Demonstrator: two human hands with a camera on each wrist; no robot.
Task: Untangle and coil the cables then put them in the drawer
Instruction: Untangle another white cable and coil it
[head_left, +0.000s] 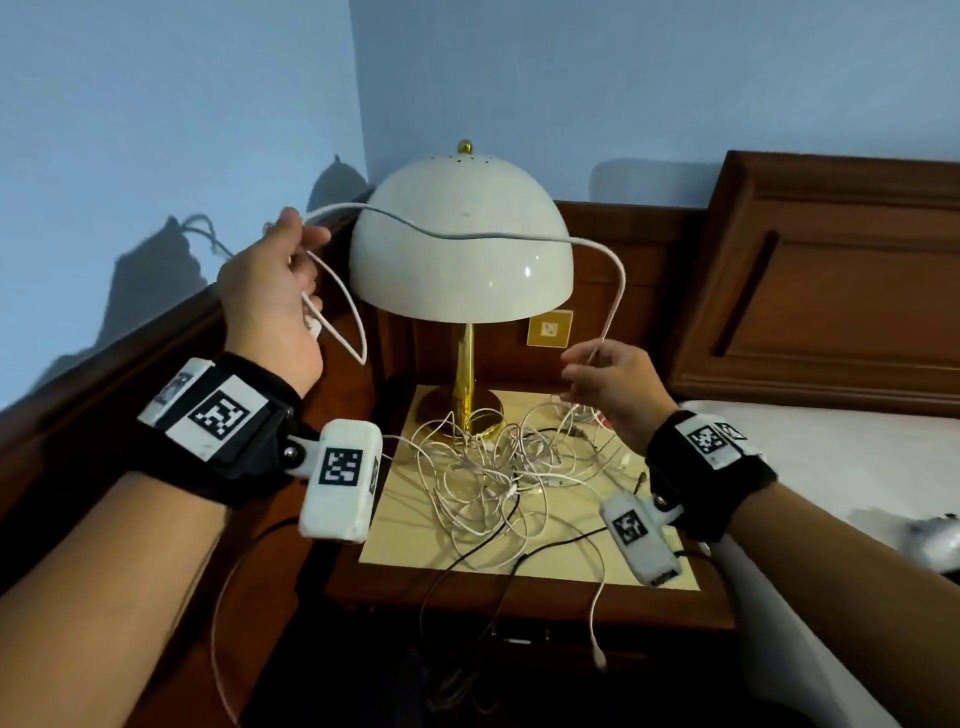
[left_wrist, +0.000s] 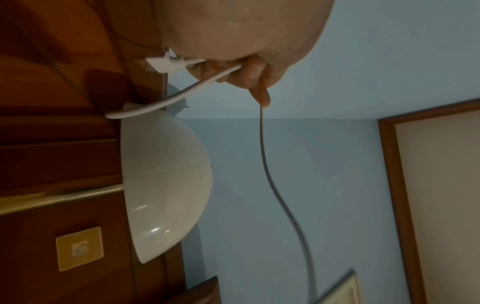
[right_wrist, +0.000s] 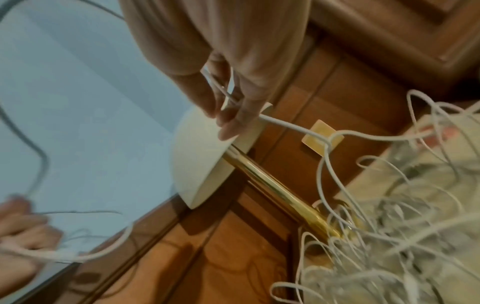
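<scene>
A thick white cable (head_left: 467, 236) arcs in the air in front of the lamp shade between my two hands. My left hand (head_left: 280, 291) is raised at the left and grips one end of it, with a short loop (head_left: 348, 332) and a white plug (left_wrist: 166, 64) hanging from the fist. My right hand (head_left: 608, 379) pinches the same cable (right_wrist: 285, 125) lower at the right, just above the pile. A tangle of thin white and black cables (head_left: 498, 467) lies on the nightstand (head_left: 415, 535) round the lamp base. No drawer shows as open.
A lamp with a white dome shade (head_left: 462, 254) and brass stem (head_left: 465, 374) stands at the back of the nightstand. A yellow wall socket (head_left: 549, 328) sits behind it. A wooden headboard (head_left: 831, 280) and white bed (head_left: 857, 467) are at the right. Cable ends hang over the nightstand's front edge (head_left: 597, 623).
</scene>
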